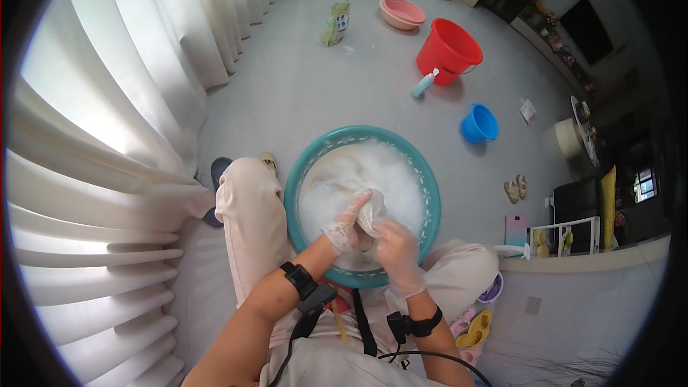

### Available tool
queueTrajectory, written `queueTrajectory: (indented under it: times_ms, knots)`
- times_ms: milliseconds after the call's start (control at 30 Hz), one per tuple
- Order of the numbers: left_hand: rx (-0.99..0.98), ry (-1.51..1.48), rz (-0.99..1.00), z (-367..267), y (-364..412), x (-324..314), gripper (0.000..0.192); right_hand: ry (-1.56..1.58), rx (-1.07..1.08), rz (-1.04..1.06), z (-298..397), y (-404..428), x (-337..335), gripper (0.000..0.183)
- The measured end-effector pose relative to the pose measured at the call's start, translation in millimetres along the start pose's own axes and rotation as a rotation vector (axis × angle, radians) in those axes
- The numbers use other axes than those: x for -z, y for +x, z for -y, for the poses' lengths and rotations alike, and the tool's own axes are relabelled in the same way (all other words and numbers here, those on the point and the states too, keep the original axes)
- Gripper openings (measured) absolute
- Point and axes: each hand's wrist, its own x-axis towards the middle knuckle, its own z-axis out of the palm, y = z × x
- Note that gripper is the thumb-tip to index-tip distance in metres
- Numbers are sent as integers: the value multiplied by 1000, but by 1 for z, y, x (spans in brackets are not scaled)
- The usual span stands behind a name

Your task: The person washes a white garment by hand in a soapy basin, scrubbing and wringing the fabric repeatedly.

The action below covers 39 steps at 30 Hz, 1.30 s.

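Note:
Between my knees stands a teal plastic basin with a pierced rim, filled with white suds. Over the suds I hold a wet, whitish cloth item, bunched up; what kind of item it is I cannot tell. My left hand, in a clear disposable glove, lies along its left side with the thumb over it. My right hand, gloved the same way and slightly blurred, pinches the cloth from the right. Both palms are partly hidden.
Ahead on the tiled floor are a red bucket, a pale blue pump bottle, a blue bucket, pink basins and a green refill pouch. A pale curtain hangs on the left. Sandals lie at right.

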Motion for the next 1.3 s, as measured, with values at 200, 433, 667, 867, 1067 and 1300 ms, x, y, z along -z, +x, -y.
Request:
queueTrajectory:
  times_ms: [200,433,667,867,1067,1300]
  knots:
    - [-145,295,-90,-4,-7,-19,40,214,-101,20,-15,6,18,20]
    - [-18,386,-34,-7,-11,-26,40,423,-423,-150,-32,22,24,17]
    - [-284,529,182,24,34,37,26,-140,26,-376,14,7,-28,24]
    - [126,18,460,26,4,8,21,-186,151,-351,4,7,-35,17]
    - [-242,373,74,22,8,14,18,73,-38,-318,-20,27,-41,11]
    - [-747,1204,-268,-17,5,3,31,322,-520,49,-52,24,-15,22]
